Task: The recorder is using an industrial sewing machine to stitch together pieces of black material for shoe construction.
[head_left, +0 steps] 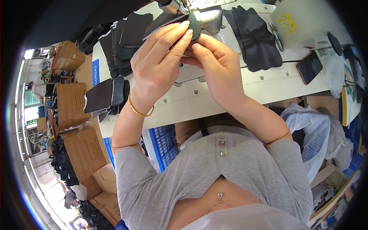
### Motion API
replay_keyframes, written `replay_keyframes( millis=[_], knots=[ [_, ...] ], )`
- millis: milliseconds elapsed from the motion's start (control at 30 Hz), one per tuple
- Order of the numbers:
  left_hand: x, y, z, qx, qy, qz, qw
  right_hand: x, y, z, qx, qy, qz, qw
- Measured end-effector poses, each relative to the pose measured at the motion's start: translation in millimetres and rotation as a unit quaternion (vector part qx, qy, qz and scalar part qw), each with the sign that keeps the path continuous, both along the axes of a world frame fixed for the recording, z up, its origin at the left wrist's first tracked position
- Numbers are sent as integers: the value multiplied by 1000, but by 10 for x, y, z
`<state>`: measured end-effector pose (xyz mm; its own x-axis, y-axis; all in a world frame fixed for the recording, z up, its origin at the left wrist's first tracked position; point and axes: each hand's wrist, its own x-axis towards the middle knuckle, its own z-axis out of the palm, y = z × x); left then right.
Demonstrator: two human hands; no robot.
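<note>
Black rectangular smartphone (309, 67) on white bench (180, 109), right end; translucent white plastic bag (316, 128), lower right of bench; blue perforated plastic crate (164, 147) under bench; brown cardboard boxes (85, 151) along left; distant person in white top (38, 90), far left.

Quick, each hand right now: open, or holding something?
Left hand: closed, holding dark material.
Right hand: closed on the same material's lower edge, contact partly hidden.

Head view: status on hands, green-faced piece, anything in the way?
Left hand grips green-faced piece. Right hand at its lower edge. Machine's metal parts close above; dark stack beside left hand.
</note>
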<state>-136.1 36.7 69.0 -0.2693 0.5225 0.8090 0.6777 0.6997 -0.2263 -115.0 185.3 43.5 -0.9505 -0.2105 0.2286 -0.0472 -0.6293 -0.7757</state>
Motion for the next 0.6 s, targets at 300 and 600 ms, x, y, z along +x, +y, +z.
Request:
replay_keyframes(
  millis=[300, 600],
  knots=[
    [-15, -28, 4, -16, 1, -5, 1000, 43, 37, -19, 41, 23, 25, 999],
    [71, -2, 102, -13, -39, 9, 999, 96, -44, -16, 23, 3, 8, 1000]
  ],
)
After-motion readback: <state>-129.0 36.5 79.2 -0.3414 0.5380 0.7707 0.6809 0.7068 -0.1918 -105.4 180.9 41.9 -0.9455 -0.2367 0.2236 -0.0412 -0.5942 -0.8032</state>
